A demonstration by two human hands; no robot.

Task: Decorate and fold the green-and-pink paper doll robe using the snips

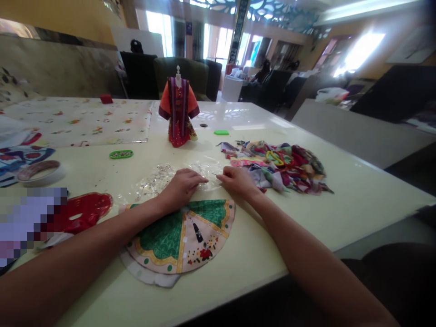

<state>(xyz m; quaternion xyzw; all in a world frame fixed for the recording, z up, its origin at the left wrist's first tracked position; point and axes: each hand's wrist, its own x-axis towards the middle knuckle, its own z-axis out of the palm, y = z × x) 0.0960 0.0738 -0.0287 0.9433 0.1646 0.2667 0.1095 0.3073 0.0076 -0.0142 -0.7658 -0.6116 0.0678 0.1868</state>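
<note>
My left hand (185, 185) lies low over a clear plastic sheet (208, 169), its fingers stretched to the right, with nothing visible in them. Opposite it, my right hand (236, 180) is closed in a pinch on a thin needle-like tool (214, 174) pointing left; its exact kind is too small to tell. Small shiny beads (158, 177) are scattered on the plastic left of my hands. Below my left wrist a fan-shaped fabric piece (163, 236), green and pink with gold bands and a red flower, rests on a white layer (146, 274). My left forearm covers part of it.
Fabric scraps (282, 163) are heaped on the right. Behind stand a small dress form in an orange robe (179, 109) and a green block (221, 132). Leftward are a green bead tray (121, 154), a tape roll (41, 173) and red fabric (85, 211).
</note>
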